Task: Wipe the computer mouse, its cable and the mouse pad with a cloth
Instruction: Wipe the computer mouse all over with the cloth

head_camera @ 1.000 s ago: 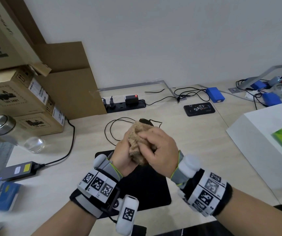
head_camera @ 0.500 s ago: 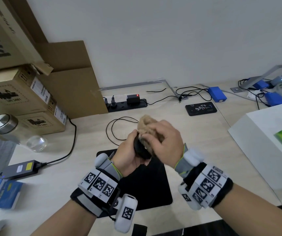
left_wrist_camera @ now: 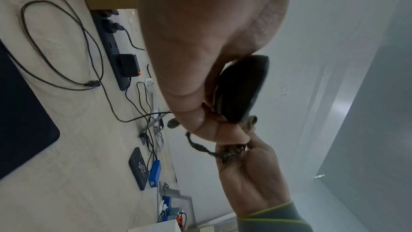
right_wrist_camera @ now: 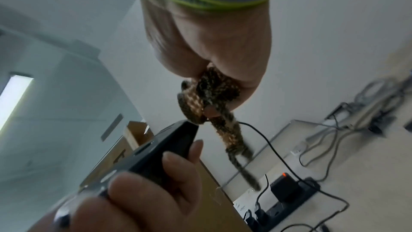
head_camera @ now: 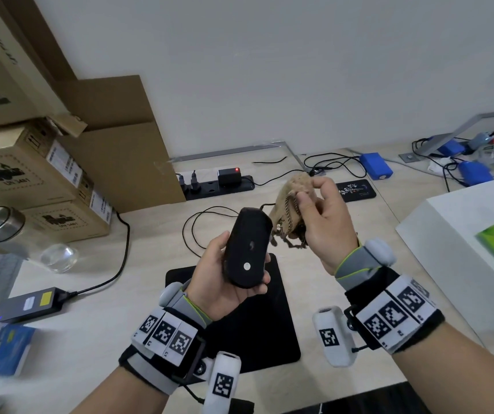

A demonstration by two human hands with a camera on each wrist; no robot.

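Note:
My left hand (head_camera: pixel 224 282) grips the black mouse (head_camera: pixel 247 248) above the table, its underside turned up toward me. The mouse (left_wrist_camera: pixel 242 91) shows edge-on in the left wrist view and the mouse (right_wrist_camera: pixel 165 151) sits between the left fingers in the right wrist view. To its right, my right hand (head_camera: pixel 320 216) holds a bunched tan cloth (head_camera: pixel 292 198) with dark fringe, lifted clear of the mouse. The cloth (right_wrist_camera: pixel 209 94) hangs from the closed fingers. The mouse cable (head_camera: pixel 198 222) loops on the table behind. The black mouse pad (head_camera: pixel 257 324) lies under my left wrist.
Cardboard boxes (head_camera: pixel 30 174) stand at the left with a glass jar (head_camera: pixel 9 234) and a power adapter (head_camera: pixel 30 303). A power strip (head_camera: pixel 218 185) lies by the wall. A white box (head_camera: pixel 472 249) sits at the right, blue packs (head_camera: pixel 375 165) and cables behind it.
The cloth was pressed on the mouse between both hands. Now the right hand has lifted it away up and right, and the left hand has turned the mouse underside up.

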